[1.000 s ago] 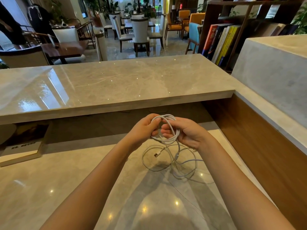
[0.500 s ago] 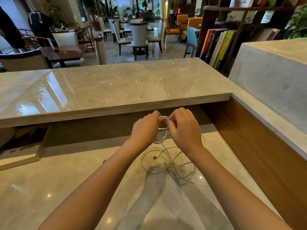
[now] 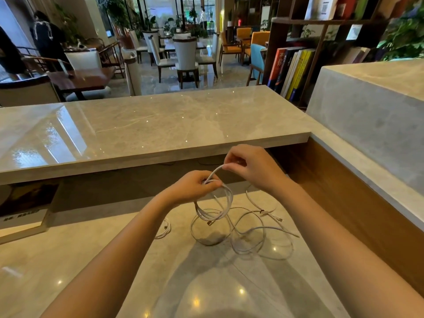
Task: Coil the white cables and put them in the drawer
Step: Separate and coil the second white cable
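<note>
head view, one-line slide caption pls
Left hand holds a cable coil while the right hand pinches a strand above loose cables.

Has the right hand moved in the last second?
Yes. The right hand has risen away from the left hand, its knuckles now reaching the raised counter's front edge, pinching a strand of the white cable.

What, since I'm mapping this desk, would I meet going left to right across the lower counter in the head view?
From left: dark-covered book, short white cable, left hand, right hand, wooden side panel. The hanging coil and loose cables overlap the hands: omitted.
</note>
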A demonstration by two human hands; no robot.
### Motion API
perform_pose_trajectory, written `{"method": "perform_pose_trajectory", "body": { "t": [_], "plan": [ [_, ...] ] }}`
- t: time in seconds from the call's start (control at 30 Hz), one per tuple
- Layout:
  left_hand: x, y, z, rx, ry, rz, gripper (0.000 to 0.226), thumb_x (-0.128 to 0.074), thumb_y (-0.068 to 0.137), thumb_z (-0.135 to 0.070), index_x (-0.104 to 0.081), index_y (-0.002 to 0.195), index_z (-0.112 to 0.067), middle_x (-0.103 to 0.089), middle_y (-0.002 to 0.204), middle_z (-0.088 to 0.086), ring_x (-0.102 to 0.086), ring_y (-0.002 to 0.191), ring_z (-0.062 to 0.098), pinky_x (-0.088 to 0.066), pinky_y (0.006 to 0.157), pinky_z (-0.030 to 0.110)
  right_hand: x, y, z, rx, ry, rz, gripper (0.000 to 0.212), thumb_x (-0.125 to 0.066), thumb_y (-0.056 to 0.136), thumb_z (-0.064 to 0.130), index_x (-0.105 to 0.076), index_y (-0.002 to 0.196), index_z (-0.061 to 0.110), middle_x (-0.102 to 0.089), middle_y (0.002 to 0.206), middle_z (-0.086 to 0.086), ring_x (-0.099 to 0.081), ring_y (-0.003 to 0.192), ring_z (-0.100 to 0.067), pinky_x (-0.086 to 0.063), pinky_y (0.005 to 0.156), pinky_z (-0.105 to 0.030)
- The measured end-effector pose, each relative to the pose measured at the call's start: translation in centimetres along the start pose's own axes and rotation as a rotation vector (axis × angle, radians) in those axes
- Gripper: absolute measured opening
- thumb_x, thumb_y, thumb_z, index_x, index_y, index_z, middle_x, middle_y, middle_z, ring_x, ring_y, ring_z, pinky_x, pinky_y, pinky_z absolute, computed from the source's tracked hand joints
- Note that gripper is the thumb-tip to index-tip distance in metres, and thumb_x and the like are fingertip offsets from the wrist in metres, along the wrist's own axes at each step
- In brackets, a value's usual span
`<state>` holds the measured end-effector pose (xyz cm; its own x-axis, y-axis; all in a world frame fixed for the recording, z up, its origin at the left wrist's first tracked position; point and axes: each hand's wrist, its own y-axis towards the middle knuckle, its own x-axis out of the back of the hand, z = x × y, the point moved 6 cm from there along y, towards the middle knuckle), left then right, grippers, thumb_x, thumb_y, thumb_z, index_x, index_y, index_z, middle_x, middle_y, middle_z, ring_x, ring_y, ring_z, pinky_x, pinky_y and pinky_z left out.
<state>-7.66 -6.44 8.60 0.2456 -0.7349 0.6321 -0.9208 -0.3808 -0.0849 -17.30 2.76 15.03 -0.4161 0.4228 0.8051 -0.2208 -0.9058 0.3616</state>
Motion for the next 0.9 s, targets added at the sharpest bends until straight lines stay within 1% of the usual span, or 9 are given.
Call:
{"method": "perform_pose_trajectory", "body": {
  "t": [0.13,0.2,0.27,0.37,0.43,0.5,0.67,0.77,0.9],
  "plan": [
    [0.1,-1.4,-0.8,-0.047,-0.524,0.114,0.023,-0.041,0.097,-0.020,-0.061,0.104,-0.010,-0.047,0.067,-0.002,-0.041,0.055,0.006,-0.036,0.055,0.016,-0.1,-0.4,-2.2,0.015,-0.199,-0.061,0.021,-0.064,0.085,0.031,-0.070,0.091,0.012,-0.060,0.091,-0.002,-0.047,0.088,-0.014,-0.040,0.073,-0.028],
    [0.1,-1.5,-1.1,-0.062,-0.630,0.114,0.024,-0.036,0.099,-0.017,-0.057,0.104,-0.007,-0.042,0.062,-0.002,-0.038,0.052,0.007,-0.036,0.054,0.018,-1.0,-0.7,-2.1,-0.043,-0.155,-0.067,0.024,-0.059,0.089,0.031,-0.070,0.092,0.010,-0.060,0.089,-0.003,-0.049,0.082,-0.013,-0.037,0.068,-0.024],
    [0.1,-1.6,-1.5,-0.071,-0.671,0.092,0.026,-0.033,0.100,-0.018,-0.054,0.106,-0.005,-0.042,0.060,-0.002,-0.038,0.050,0.007,-0.037,0.053,0.019,-1.7,-0.9,-2.1,-0.179,0.020,-0.009,0.027,-0.055,0.092,0.032,-0.070,0.091,0.010,-0.062,0.081,-0.002,-0.052,0.070,-0.011,-0.037,0.060,-0.019],
    [0.1,-1.8,-2.0,-0.063,-0.488,0.001,0.024,-0.036,0.099,-0.022,-0.056,0.108,-0.012,-0.049,0.069,0.003,-0.045,0.057,0.010,-0.041,0.058,0.019,-2.2,-1.4,-2.7,-0.401,0.468,0.021,0.028,-0.057,0.091,0.031,-0.074,0.088,0.010,-0.070,0.077,-0.006,-0.063,0.067,-0.011,-0.046,0.058,-0.015],
    [0.1,-1.6,-2.6,-0.094,-0.261,-0.114,0.020,-0.039,0.099,-0.023,-0.055,0.108,-0.018,-0.058,0.086,0.006,-0.056,0.074,0.015,-0.046,0.070,0.024,-2.4,-2.0,-3.0,-0.530,0.775,-0.010,0.025,-0.060,0.090,0.027,-0.074,0.091,0.006,-0.073,0.083,-0.012,-0.069,0.076,-0.019,-0.057,0.069,-0.023],
    [0.2,-1.3,-3.1,-0.157,-0.047,-0.251,0.015,-0.042,0.098,-0.022,-0.054,0.106,-0.021,-0.060,0.092,0.000,-0.059,0.084,0.014,-0.048,0.077,0.027,-3.2,-2.6,-3.0,-0.640,1.009,-0.010,0.025,-0.061,0.089,0.023,-0.072,0.096,0.002,-0.073,0.088,-0.017,-0.070,0.078,-0.024,-0.060,0.075,-0.032],
    [0.1,-1.0,-2.6,-0.187,0.166,-0.456,0.015,-0.044,0.097,-0.023,-0.056,0.105,-0.019,-0.059,0.096,-0.001,-0.057,0.083,0.012,-0.048,0.076,0.028,-5.0,-3.3,-3.0,-0.809,1.223,-0.029,0.020,-0.061,0.089,0.021,-0.070,0.101,0.008,-0.073,0.086,-0.008,-0.068,0.077,-0.016,-0.055,0.083,-0.037],
    [0.3,-1.1,-2.7,-0.208,0.175,-0.541,0.018,-0.043,0.097,-0.023,-0.057,0.106,-0.016,-0.058,0.098,0.001,-0.056,0.083,0.013,-0.047,0.074,0.027,-6.1,-3.6,-2.6,-0.789,1.402,0.000,0.022,-0.062,0.087,0.013,-0.067,0.108,0.007,-0.071,0.089,-0.006,-0.066,0.084,-0.016,-0.052,0.089,-0.038],
    [0.5,-0.5,-2.3,-0.233,0.141,-0.534,0.016,-0.043,0.097,-0.020,-0.057,0.105,-0.016,-0.057,0.094,-0.002,-0.055,0.080,0.009,-0.045,0.073,0.022,-6.7,-3.7,-1.7,-0.791,1.624,-0.069,0.012,-0.055,0.089,0.002,-0.066,0.094,0.005,-0.066,0.075,-0.006,-0.062,0.068,-0.013,-0.049,0.096,-0.040]
  ]
}}
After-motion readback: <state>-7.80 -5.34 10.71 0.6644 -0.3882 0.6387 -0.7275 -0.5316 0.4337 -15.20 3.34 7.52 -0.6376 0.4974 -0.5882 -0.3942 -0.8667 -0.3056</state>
